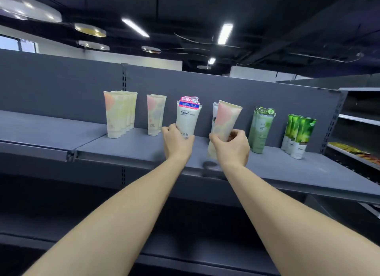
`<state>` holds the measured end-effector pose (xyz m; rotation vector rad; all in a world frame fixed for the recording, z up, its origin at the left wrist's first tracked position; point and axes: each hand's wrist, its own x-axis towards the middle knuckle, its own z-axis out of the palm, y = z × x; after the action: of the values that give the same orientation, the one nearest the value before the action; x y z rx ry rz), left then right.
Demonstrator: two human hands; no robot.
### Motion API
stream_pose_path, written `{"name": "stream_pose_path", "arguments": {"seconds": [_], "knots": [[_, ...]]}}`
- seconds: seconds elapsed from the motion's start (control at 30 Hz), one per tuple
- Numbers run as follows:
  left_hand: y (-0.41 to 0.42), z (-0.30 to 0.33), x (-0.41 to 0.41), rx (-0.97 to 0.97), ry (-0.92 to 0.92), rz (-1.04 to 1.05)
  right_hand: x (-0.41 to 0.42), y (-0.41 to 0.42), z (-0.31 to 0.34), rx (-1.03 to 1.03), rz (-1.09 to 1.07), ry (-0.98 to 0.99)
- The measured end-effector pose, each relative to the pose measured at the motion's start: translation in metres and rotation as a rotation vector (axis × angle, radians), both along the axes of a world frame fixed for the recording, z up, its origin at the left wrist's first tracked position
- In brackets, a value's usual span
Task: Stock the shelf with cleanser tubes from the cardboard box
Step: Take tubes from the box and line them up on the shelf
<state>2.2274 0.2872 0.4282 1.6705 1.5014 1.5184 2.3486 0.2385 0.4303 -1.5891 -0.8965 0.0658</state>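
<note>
Head view: grey shelf (pixel 127 146) under dark ceiling, left hand (pixel 177 144) gripping white tube (pixel 188 119), right hand (pixel 232 147) gripping pink tube (pixel 225 119).

On the flat grey metal shelf (pixel 131 146), groups of soft plastic cleanser tubes stand cap-down in a row toward the back edge. A white tube printed "Facial" with a red-and-pink header (pixel 188 116) stands upright mid-shelf — gripped low by the left hand (pixel 177 141). A cream tube with a pink blotch (pixel 225 119) tilts right, held by the right hand (pixel 231 145) — off the shelf.
</note>
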Motion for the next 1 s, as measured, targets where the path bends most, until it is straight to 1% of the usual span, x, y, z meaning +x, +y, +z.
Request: {"name": "stream_pose_path", "arguments": {"seconds": [0.2, 0.33, 0.73, 0.8, 1.0], "knots": [[0.032, -0.01, 0.004, -0.019, -0.038, -0.03, -0.007, 0.023, -0.006, -0.045, 0.009, -0.051], [0.049, -0.011, 0.011, -0.02, -0.028, -0.064, -0.008, 0.032, -0.01, -0.062, -0.004, -0.078], [0.07, -0.012, 0.017, -0.043, -0.018, -0.076, -0.008, 0.029, -0.016, -0.061, -0.037, -0.085], [0.068, -0.013, 0.014, -0.053, 0.011, -0.08, -0.01, 0.026, -0.015, -0.069, -0.041, -0.082], [0.041, -0.014, -0.012, -0.078, 0.198, -0.048, -0.019, 0.007, -0.012, -0.072, -0.018, -0.061]]}}
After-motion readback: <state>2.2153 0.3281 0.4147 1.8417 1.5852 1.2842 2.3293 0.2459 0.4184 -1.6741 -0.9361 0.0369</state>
